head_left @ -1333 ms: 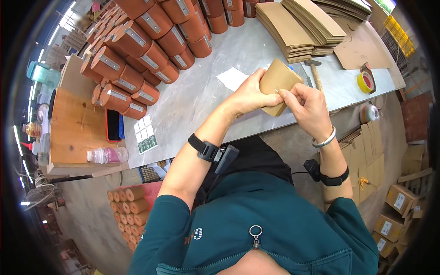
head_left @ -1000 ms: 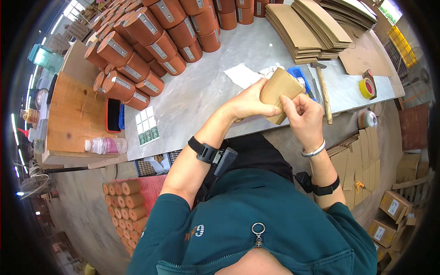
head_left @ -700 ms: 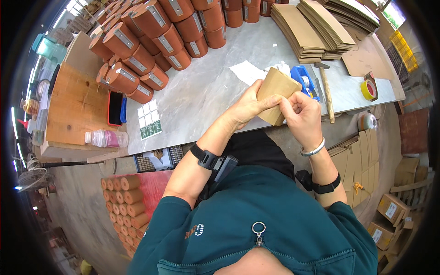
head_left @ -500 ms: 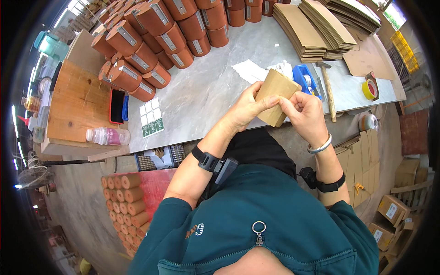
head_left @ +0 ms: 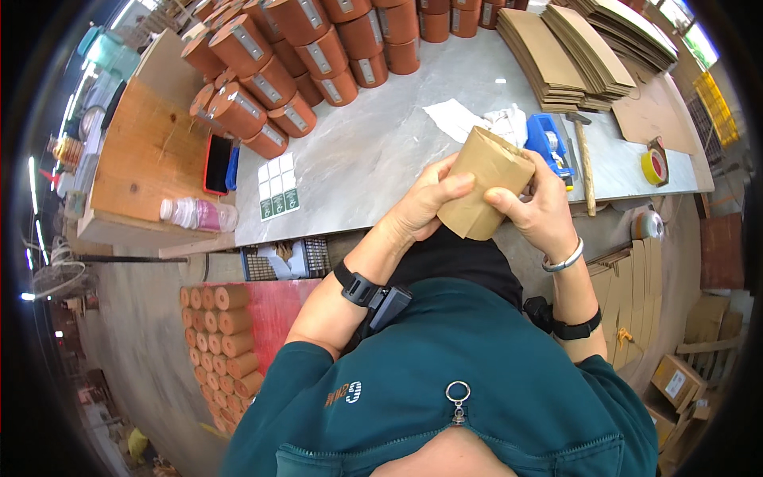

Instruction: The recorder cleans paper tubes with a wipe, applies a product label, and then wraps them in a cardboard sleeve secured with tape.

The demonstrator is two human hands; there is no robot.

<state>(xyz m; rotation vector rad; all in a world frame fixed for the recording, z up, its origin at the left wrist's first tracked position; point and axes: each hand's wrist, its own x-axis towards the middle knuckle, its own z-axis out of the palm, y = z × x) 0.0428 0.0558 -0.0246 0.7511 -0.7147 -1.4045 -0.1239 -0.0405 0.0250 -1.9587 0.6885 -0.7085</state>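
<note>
Between my two hands, above the table's front edge, is a brown paper packet (head_left: pixel 486 179), folded into a thick rounded shape. My left hand (head_left: pixel 433 199) grips its left side, thumb lying on the near face. From the right, my right hand (head_left: pixel 542 208) curls round the packet's edge, thumb pressed on the face. The fingers behind the packet are partly hidden. Just beyond it lie crumpled white paper (head_left: pixel 455 119) and a blue tape dispenser (head_left: pixel 550 147). A hammer (head_left: pixel 586 163) with a wooden handle rests right of the dispenser.
Orange-brown cylinders (head_left: pixel 322 52) with metal strips are stacked at the back left. Flat cardboard (head_left: pixel 548 56) is piled at the back right. A label sheet (head_left: pixel 277 187), a plastic bottle (head_left: pixel 199 215) and a tape roll (head_left: pixel 654 165) lie around. Clay-coloured cylinders (head_left: pixel 218 342) stand lower left.
The packet has turned so its broad face shows more. My right hand has gone from pinching near its edge to wrapping round its right side. The whole view has shifted slightly.
</note>
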